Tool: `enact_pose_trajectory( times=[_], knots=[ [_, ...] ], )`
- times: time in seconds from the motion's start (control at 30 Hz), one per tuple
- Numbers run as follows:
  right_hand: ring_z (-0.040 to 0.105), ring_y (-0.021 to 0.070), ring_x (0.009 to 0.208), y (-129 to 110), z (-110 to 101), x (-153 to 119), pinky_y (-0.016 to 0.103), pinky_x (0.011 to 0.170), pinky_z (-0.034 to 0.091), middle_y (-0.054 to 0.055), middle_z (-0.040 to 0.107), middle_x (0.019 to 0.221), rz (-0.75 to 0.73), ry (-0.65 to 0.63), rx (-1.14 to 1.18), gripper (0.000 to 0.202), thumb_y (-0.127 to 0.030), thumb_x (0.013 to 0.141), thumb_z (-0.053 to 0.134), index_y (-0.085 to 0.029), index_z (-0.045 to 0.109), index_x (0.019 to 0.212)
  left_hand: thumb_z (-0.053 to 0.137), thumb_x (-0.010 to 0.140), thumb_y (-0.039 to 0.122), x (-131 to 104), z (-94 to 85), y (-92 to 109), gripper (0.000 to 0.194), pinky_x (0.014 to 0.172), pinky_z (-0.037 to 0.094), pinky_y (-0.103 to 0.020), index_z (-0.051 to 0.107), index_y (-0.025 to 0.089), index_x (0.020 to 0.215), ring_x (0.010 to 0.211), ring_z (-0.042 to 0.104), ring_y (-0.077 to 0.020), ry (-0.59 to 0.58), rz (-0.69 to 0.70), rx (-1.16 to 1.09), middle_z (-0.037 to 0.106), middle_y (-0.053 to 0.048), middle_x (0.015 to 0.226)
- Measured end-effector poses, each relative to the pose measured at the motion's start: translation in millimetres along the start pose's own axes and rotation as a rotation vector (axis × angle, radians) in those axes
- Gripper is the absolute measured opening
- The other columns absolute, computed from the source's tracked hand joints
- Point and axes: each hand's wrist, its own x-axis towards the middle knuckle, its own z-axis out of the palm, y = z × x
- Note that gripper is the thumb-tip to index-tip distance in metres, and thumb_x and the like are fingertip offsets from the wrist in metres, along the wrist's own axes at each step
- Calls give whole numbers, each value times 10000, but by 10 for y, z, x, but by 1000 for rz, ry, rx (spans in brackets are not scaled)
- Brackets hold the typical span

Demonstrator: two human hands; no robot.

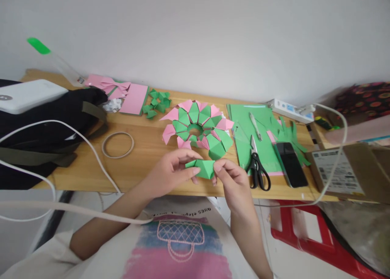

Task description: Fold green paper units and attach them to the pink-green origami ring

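Observation:
A small folded green paper piece (205,169) is held between both hands above the table's front edge. My left hand (172,171) pinches its left end, thumb on the front. At its right end, my right hand (231,179) grips it between thumb and fingers. Just behind the hands lies a ring of folded green and pink paper units (183,117), with pink points around the outside and a round hole in the middle. Several small folded green pieces (159,104) lie to the left of the ring.
Black scissors (256,170), a cutter (255,126) and green sheets (239,112) lie right, beside a phone (291,164) and cardboard box (341,171). A tape roll (104,145), pink paper (135,99) and black bag (76,124) are left. White cables cross both sides.

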Motion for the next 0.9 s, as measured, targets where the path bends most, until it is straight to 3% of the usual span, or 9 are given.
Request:
enact_pose_trajectory(
  times=[0.1,0.17,0.27,0.37,0.57,0.73,0.9],
  knots=[
    [508,100,493,6,-8,-14,234,508,432,-39,562,526,-9,2,18,285,-444,818,689,-204,632,675,675,778,219,-26,-6,4,319,648,588,-255,609,183,1087,754,650,-126,16,92,19,668,-41,1020],
    [504,99,497,17,-16,-22,233,512,428,-40,554,528,-14,6,34,290,-448,823,688,-203,629,678,705,752,215,-44,-8,15,293,676,566,-248,637,180,1035,753,634,-124,11,94,92,667,-27,960],
    [487,99,493,42,-24,-32,235,516,418,-50,521,516,-20,13,61,307,-471,821,689,-203,621,689,750,700,240,-59,0,30,301,653,523,-249,648,173,974,707,607,-128,-42,-31,136,648,3,827],
    [475,96,493,62,-20,-38,234,518,410,-56,507,520,-21,20,85,304,-480,818,691,-206,620,710,782,658,282,-52,15,33,389,656,504,-272,629,173,999,724,601,-149,-94,-113,138,632,1,834],
    [457,98,486,70,6,-32,237,512,399,-56,489,509,4,36,111,316,-489,806,695,-205,607,698,772,683,313,-31,16,49,339,854,487,-348,631,183,963,965,564,-213,-80,118,408,577,-43,1013],
    [440,94,463,52,16,-20,234,488,381,-56,482,485,28,49,135,354,-507,770,715,-208,573,646,710,757,310,-35,6,49,182,793,473,-307,620,179,846,843,568,-177,-132,120,293,604,-11,848],
    [428,95,441,21,35,-5,233,456,365,-59,461,456,50,76,163,392,-540,713,742,-209,558,610,676,775,308,-17,7,50,161,701,460,-261,597,170,750,717,541,-134,-68,79,153,571,16,720]
  ],
)
